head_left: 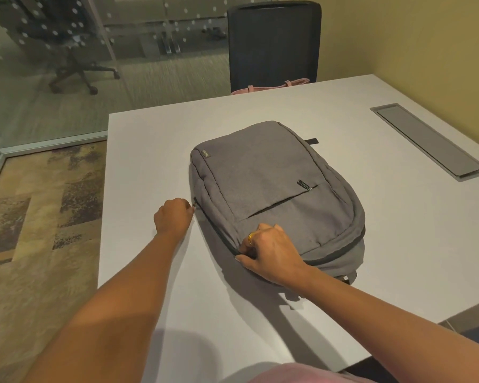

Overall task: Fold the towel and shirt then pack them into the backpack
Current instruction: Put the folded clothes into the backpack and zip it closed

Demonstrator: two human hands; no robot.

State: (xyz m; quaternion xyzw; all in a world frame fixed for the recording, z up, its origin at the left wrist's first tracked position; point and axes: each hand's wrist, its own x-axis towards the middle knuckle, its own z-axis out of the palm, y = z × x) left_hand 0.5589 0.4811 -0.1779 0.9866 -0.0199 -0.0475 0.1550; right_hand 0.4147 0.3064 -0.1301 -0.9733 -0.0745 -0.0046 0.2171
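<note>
A grey backpack point(271, 189) lies flat on the white table point(343, 111), front side up. Its main zipper point(215, 225) runs along the left edge. My left hand point(173, 217) is closed at the backpack's left side, fingers pinched on the zipper pull. My right hand point(268, 252), with a gold ring, grips the backpack's near left corner by the zipper line. No towel or shirt is in view; I cannot tell whether they are inside.
A grey cable hatch point(426, 142) is set into the table at the right. A black chair point(274, 45) stands at the far edge with a pink bag point(271, 87) on it. Glass partition and carpet floor lie to the left.
</note>
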